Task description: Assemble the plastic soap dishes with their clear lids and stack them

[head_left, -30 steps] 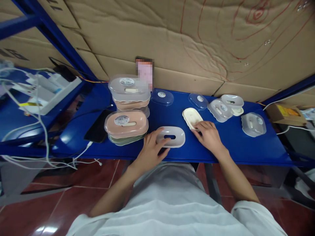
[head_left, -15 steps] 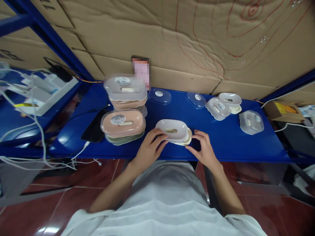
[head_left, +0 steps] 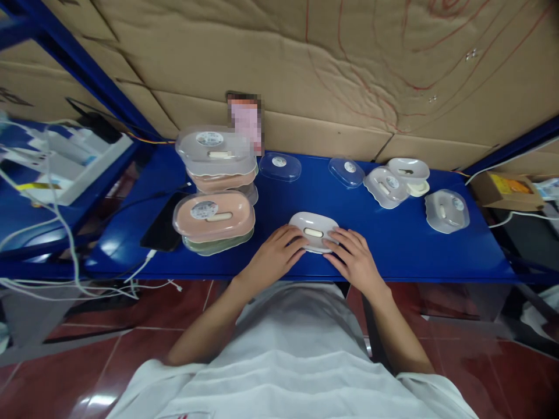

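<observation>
A pale oval soap dish (head_left: 315, 220) sits on the blue table near its front edge. A cream oblong piece (head_left: 313, 232) shows in the slot at its middle. My left hand (head_left: 279, 250) holds the dish's left end, fingertips on the rim. At the opposite end, my right hand (head_left: 353, 256) has its fingers over the rim and its thumb at the front side. The dish looks level, and most of its underside is hidden.
Stacked lidded soap dishes in pink (head_left: 213, 218) and grey (head_left: 212, 148) stand left. Two clear lids, one left (head_left: 279, 167) and one right (head_left: 346, 173), lie behind. More dishes (head_left: 386, 187) sit right. A black phone (head_left: 161, 227) with a white cable lies left.
The upper dish, previously offset from its cream base, now sits lined up over it, with the cream piece showing in its slot. My right hand has moved left onto the rim.
</observation>
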Action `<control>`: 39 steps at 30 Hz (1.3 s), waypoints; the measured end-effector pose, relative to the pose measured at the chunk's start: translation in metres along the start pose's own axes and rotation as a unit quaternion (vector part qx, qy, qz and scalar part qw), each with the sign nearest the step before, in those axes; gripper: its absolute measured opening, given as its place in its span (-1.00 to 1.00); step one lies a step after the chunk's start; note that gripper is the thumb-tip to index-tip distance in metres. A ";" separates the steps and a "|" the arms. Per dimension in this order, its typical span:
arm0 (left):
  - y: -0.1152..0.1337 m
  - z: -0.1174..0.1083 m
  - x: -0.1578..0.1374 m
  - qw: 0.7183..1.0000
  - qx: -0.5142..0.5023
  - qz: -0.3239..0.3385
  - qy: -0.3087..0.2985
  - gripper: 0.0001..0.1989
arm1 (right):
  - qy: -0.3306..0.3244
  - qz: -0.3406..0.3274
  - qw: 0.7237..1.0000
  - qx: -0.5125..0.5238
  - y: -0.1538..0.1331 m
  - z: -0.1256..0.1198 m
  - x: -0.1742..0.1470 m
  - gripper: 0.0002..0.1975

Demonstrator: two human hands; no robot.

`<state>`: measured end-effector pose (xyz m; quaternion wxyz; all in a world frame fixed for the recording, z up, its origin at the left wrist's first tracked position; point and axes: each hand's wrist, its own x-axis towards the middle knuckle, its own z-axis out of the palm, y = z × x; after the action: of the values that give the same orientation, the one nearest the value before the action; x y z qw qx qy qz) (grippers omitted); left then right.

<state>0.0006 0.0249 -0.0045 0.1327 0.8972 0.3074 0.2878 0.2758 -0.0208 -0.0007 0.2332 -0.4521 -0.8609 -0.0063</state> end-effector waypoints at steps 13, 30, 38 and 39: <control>0.002 -0.004 -0.014 0.996 0.078 -0.039 0.037 -0.81 | -0.041 0.227 0.966 -0.113 0.102 0.020 0.104 -0.17; -0.016 0.008 -0.016 0.966 -0.142 -0.187 0.105 -0.18 | -0.104 -0.056 0.968 0.222 0.057 0.000 0.086 -0.43; -0.017 0.006 -0.017 0.972 -0.107 -0.179 0.110 -0.23 | -0.099 -0.131 0.982 0.097 0.035 0.002 0.079 -0.37; -0.017 0.006 -0.017 0.973 -0.100 -0.179 0.109 -0.24 | -0.092 -0.137 0.983 0.081 0.035 0.002 0.078 -0.36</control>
<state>-0.0146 0.0268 -0.0237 0.2366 0.7729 0.4453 0.3851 0.2643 0.0610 0.0221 0.1858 -0.3081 -0.9302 0.0727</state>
